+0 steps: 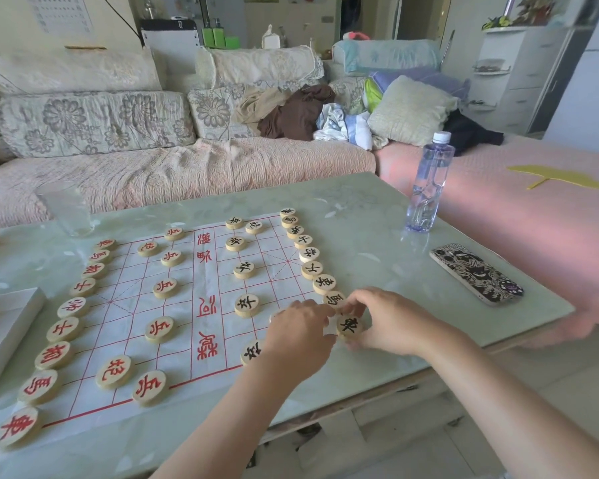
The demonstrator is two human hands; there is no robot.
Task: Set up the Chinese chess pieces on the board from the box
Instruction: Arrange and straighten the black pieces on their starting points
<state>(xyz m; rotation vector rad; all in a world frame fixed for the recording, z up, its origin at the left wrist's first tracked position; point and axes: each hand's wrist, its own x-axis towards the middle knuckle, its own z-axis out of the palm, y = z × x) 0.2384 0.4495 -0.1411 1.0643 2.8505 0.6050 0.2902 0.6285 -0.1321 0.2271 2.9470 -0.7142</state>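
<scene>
A phone [476, 274] w/ a black & white patterned case lies flat on the table [377, 236], right of the board [128, 305] & well apart from the hands. A see-through water bottle [427, 183] w/ a white cap stands upright nr the far right edge. A glass [68, 209] stands at the far left, behind the board. A white box [4, 326] lies at the left edge, nr the red pieces [64, 329].

The right hand [377, 319] curls its fingers & thumb round the black chariot piece [350, 326] at the board's near right corner, just beside the black horse piece [335, 299]. The left hand [298, 337] has bent fingers w/ the tips at that piece's left side; can't tell if they grip it. The left hand hides most of one piece & part of a black soldier piece [251, 352].

The red pieces stand in a row along the board's left side, w/ more in front. The black pieces [312, 269] stand in a row along the right side.

The table is pale green & shiny. The board is a thin white sheet w/ red lines, lying flat. Behind is a long sofa [153, 174] w/ flower cushions, a heap of clothes [294, 112] & a pillow [408, 108]. A yellow fan [557, 178] lies on the pink cover at right.
</scene>
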